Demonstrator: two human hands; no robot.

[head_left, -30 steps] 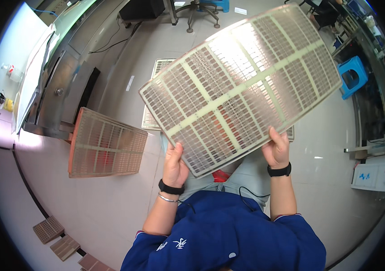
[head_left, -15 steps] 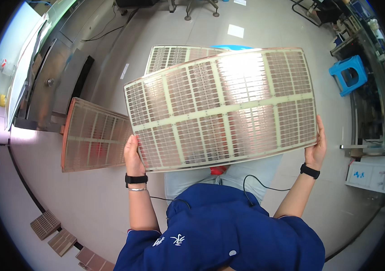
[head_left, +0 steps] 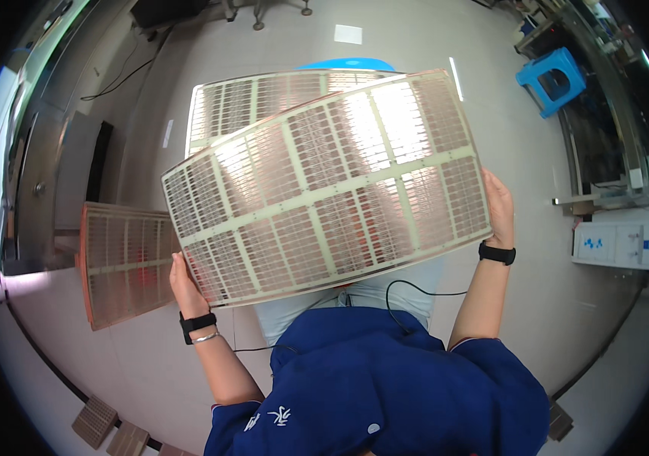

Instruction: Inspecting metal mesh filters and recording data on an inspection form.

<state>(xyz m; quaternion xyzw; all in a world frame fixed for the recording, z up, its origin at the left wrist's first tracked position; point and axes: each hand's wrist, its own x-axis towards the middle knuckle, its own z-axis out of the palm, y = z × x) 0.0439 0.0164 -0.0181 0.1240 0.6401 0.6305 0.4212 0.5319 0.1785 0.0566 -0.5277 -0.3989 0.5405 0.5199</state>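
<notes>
A: Start at the left. What's there?

B: An orange-framed mesh panel (head_left: pixel 123 262) lies on the floor (head_left: pixel 568 319) at the left, much where it lay half a second ago. Just beside it, the left hand (head_left: pixel 186 285) grips the lower left corner of the big grille panel (head_left: pixel 328 186), fingers curled round its edge, a black wristband and a thin bracelet on the wrist.

A: And the panel itself?

B: Held up in the air in front of the person's chest, between both hands. It is a pale, rectangular frame of many fine slats crossed by lighter ribs, with ceiling light glaring on its upper part. Half a second ago it sat nearly level; now the left end has dropped and the right end has risen, so it slopes up to the right.

A: What's behind it?

B: A second grille panel (head_left: pixel 263 99) of the same kind lies flat on the floor, its top and left edge showing above the held one.

A: The right side?

B: The right hand (head_left: pixel 498 209) clasps the panel's right edge, palm against it, a black watch on the wrist. It sits higher in view than before. Farther right, well apart, a blue stool (head_left: pixel 556 80) stands on the floor, and a white box (head_left: pixel 613 245) sits near the right rim.
</notes>
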